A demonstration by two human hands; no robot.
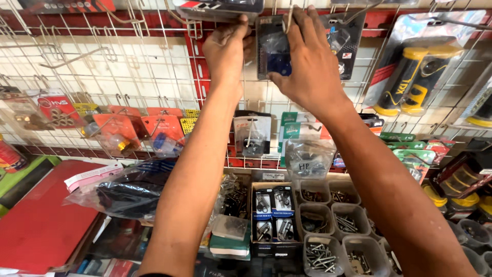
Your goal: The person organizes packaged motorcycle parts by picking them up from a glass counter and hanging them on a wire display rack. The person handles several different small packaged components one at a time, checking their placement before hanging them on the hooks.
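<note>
A white wire grid panel fills the wall, its thin rods crossed into squares and backed by red strips, with bare metal hooks jutting from it. Below it the counter carries a flat red board with a dull, smooth surface, and beside that lies a crinkled clear plastic bag stuffed with dark parts. To the right sit rows of small translucent plastic bins, square and open-topped, holding loose shiny screws and bolts. High on the right hangs a blister pack of rubber handlebar grips, black and yellow, ribbed and cylindrical.

Both arms reach up to the top of the grid. The right hand holds a small blister pack, a dark card under glossy clear plastic with a blue part inside. The thumb presses its lower edge and the fingers curl over its top and right side, so the pack sits in a closed grip, against the grid at hook height. The left hand is just left of the pack, its fingers pinched together at the pack's upper left corner near a hook; whether they grip the card or the hook cannot be told.
</note>
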